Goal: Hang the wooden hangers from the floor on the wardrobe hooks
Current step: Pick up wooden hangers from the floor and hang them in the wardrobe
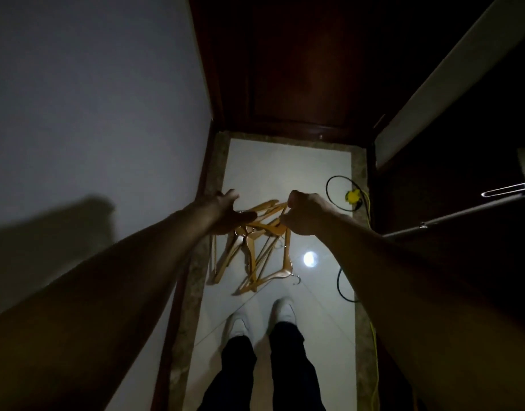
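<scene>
Several wooden hangers (pixel 255 253) lie in a tangled pile on the white tiled floor (pixel 285 173), just ahead of my white shoes. My left hand (pixel 225 212) is stretched over the pile's upper left, palm open and fingers spread, holding nothing. My right hand (pixel 303 213) hovers over the pile's upper right with its fingers pinched on the end of a wooden hanger (pixel 270 206). The dim light hides how far that hanger is off the floor. No wardrobe hooks are visible.
A dark wooden door (pixel 300 69) closes the far end of the narrow passage. A grey wall (pixel 92 114) runs on the left, a dark wardrobe (pixel 448 173) with a metal rail (pixel 463 215) on the right. A yellow plug and black cable (pixel 351 197) lie on the floor at right.
</scene>
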Tool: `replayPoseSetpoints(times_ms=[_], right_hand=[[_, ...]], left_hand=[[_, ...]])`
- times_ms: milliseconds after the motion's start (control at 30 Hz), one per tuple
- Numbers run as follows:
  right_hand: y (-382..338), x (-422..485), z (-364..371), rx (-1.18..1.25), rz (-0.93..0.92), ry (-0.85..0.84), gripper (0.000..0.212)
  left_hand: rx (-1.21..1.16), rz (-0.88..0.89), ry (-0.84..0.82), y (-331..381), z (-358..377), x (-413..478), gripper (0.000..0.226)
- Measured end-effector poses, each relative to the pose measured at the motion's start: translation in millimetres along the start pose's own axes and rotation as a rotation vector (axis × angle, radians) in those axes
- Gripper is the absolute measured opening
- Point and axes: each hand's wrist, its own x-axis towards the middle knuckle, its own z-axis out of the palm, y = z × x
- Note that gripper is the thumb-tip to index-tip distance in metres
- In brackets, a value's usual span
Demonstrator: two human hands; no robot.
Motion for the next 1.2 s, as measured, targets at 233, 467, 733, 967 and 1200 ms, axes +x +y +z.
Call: replayPoseSetpoints(times_ms=[233, 467, 733, 967, 1200], right_hand=[[38.7, 90.2, 70.0, 0.001, 0.023, -0.151, 0.036], [77.4, 158.6, 143.8, -0.008, 0.040, -0.264, 0.046], [105.0, 226.6, 243.6, -0.009, 0.072, -0.345, 0.049], [133.9, 297.5, 340.7, -0.037, 0.097, -0.384, 0.040], [163.6, 364.2, 428.1, -0.028, 0.124, -0.410, 0.042]], left_hand=[[-0.083, -0.099, -0.074, -24.2, 59.3, 87.4, 0.078], [-0.034, -0.132, -0.149, -60.2, 138.1, 157.9, 0.072], [-0.069, -0.189, -0.230, -108.8, 209.8, 235.8, 0.079], [-0.205, -0.230, -0.231, -149.3, 294.3, 311.2, 0.074], [-0.204, -0.289, -0.229, -183.1, 377.7, 384.7, 0.064]])
